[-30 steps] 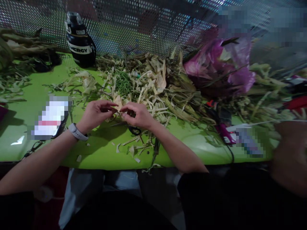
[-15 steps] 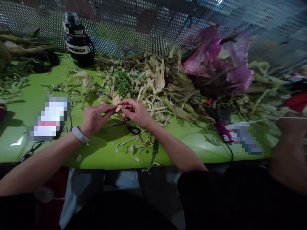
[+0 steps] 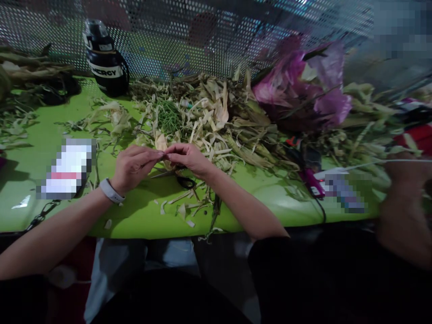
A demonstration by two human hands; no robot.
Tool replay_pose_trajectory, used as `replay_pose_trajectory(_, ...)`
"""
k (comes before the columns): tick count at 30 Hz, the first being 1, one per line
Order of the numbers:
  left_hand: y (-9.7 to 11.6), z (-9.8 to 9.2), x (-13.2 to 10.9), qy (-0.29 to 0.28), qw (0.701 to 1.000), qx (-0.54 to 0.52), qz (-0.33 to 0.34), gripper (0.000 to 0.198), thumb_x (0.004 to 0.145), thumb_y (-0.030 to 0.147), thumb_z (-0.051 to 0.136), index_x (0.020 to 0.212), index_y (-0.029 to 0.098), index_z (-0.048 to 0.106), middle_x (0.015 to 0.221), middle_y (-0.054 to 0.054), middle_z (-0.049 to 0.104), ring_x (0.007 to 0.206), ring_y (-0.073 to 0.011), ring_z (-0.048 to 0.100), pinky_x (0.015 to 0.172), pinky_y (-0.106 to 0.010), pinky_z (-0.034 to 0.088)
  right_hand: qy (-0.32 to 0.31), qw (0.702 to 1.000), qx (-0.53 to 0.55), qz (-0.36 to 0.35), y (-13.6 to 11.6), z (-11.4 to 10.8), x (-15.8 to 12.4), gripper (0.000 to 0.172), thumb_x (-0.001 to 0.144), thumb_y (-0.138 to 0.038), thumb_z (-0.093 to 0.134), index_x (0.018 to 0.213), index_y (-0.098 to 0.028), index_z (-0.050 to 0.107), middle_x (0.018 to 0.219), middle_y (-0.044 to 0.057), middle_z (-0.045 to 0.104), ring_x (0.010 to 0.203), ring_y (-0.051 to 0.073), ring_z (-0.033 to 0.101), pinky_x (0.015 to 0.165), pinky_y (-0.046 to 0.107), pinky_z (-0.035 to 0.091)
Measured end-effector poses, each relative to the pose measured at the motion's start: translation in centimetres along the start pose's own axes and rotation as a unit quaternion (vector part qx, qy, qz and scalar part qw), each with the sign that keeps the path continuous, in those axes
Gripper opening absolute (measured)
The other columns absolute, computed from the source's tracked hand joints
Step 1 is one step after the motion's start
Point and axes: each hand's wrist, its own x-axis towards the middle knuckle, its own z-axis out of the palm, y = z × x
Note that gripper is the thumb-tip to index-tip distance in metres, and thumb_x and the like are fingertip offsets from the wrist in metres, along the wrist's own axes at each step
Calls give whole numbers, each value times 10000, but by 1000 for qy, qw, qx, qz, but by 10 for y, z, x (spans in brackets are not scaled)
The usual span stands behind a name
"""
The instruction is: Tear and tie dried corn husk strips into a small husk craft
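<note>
My left hand (image 3: 137, 164), with a pale band on its wrist, is closed in a pinch over the green table (image 3: 135, 220). Its fingertips meet those of my right hand (image 3: 189, 158), which pinches too. Whatever lies between the fingertips is too small and hidden to name. Right behind them stands a pale piece of dry husk (image 3: 161, 141). Scissors (image 3: 185, 182) with black handles lie on the table just under my right hand. Beyond my hands spreads a heap of dry husk strips (image 3: 216, 121), with a bunch of thin green strands (image 3: 168, 114) at its left.
A black bottle (image 3: 108, 67) stands at the back left before a perforated metal panel (image 3: 162, 40). A phone (image 3: 67, 168) lies at left. A pink plastic bag (image 3: 300, 90) rests on husks at back right. Near a magenta tool (image 3: 312, 183) with a cord is another person's arm (image 3: 405, 202).
My hands have drawn together, and the fingertips now touch. The pale piece that showed between them is no longer visible there. The whole view has shifted slightly.
</note>
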Motion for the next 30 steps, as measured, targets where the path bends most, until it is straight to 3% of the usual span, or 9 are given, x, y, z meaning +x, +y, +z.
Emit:
replay_pose_trajectory(4, -1, 2, 0, 22, 999, -36, 29, 116, 819, 249, 678, 900, 253, 760, 977, -41, 756, 886, -168, 700, 844, -307, 541, 20, 1000, -13, -11, -2, -4, 0, 198, 692, -264, 742, 832, -140, 679, 702, -24, 636, 601, 55, 530, 603, 201, 444)
replay_pose_trajectory(8, -9, 5, 2, 62, 993, -22, 100, 131, 805, 197, 695, 918, 228, 753, 920, -39, 764, 834, -161, 715, 766, -290, 579, 27, 999, -24, 3, -7, -5, -1, 145, 714, -240, 690, 816, -141, 660, 708, -21, 632, 589, 56, 542, 553, 188, 412)
replay_pose_trajectory(11, -12, 7, 4, 80, 985, -19, 150, 149, 799, 157, 699, 923, 225, 747, 909, -37, 766, 808, -159, 722, 727, -285, 600, 3, 999, -30, 17, -10, -3, -2, 185, 731, -223, 649, 902, -154, 661, 785, -10, 653, 605, 60, 558, 542, 190, 405)
replay_pose_trajectory(14, -12, 8, 4, 79, 982, -21, 170, 186, 803, 132, 693, 944, 242, 742, 927, -27, 766, 818, -155, 723, 733, -284, 608, -30, 998, -44, 31, -9, -1, -3, 219, 757, -240, 646, 957, -155, 674, 727, -16, 630, 591, 63, 534, 547, 199, 407)
replay_pose_trajectory(17, -11, 8, 3, 78, 982, -21, 170, 205, 796, 135, 701, 957, 254, 745, 931, -22, 765, 827, -153, 721, 751, -288, 608, -17, 999, -41, 27, -5, 0, -3, 177, 761, -237, 660, 912, -147, 677, 673, -29, 602, 573, 57, 502, 567, 204, 417)
replay_pose_trajectory(25, -15, 9, 3, 72, 991, -99, 58, 191, 777, 196, 733, 932, 301, 767, 939, -17, 766, 808, -174, 710, 758, -356, 599, 32, 998, -52, -29, -8, -8, -1, 215, 707, -289, 734, 866, -146, 712, 702, -19, 658, 618, 64, 542, 621, 217, 439)
replay_pose_trajectory(30, -14, 9, 7, 75, 962, -239, -105, 151, 714, 257, 792, 865, 249, 781, 885, -35, 765, 796, -181, 700, 772, -362, 590, 60, 995, -74, -37, -16, -21, -2, 223, 708, -297, 743, 861, -138, 717, 690, -8, 656, 620, 74, 538, 580, 213, 416)
